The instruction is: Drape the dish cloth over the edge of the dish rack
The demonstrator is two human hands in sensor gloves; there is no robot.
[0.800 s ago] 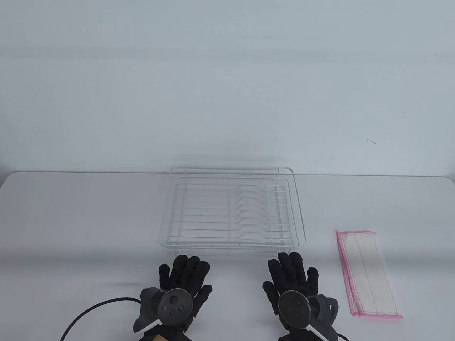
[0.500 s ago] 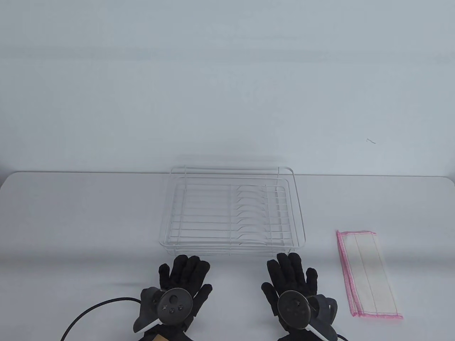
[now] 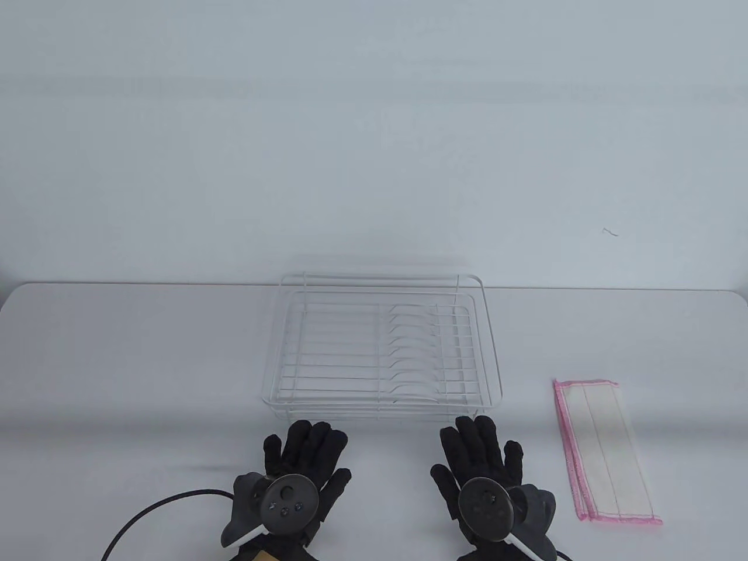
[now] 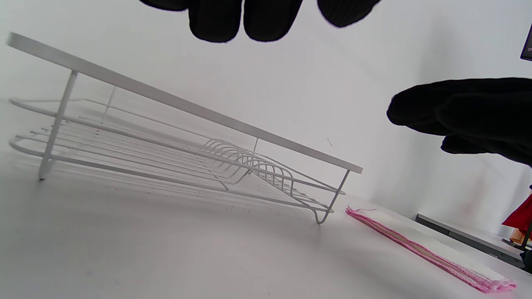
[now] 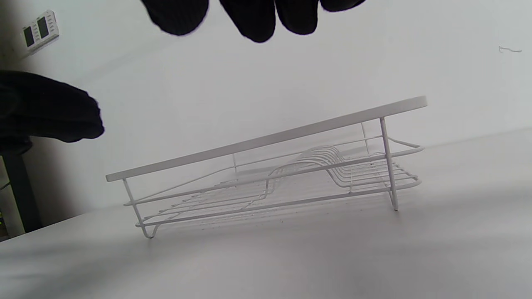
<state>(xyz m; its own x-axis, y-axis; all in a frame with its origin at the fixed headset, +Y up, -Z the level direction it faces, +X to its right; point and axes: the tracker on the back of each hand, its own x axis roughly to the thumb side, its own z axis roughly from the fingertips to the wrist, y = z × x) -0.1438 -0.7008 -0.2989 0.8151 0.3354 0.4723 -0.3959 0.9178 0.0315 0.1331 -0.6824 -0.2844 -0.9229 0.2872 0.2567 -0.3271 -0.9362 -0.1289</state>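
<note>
A white wire dish rack [image 3: 350, 404] stands in the middle of the white table. A folded white dish cloth with pink edging [image 3: 608, 450] lies flat to the rack's right. My left hand [image 3: 318, 456] and right hand [image 3: 461, 453] rest flat and open on the table just in front of the rack, holding nothing. In the left wrist view the rack's top rail [image 4: 187, 104] and the cloth [image 4: 424, 249] show below my fingers [image 4: 216, 20]. In the right wrist view the rack [image 5: 266, 143] shows below my fingers [image 5: 257, 20].
A black cable [image 3: 152, 514] runs from my left hand to the bottom left. The table's far edge [image 3: 117, 284] meets a plain wall just behind the rack. A red object [image 4: 521, 216] sits beyond the table's right end.
</note>
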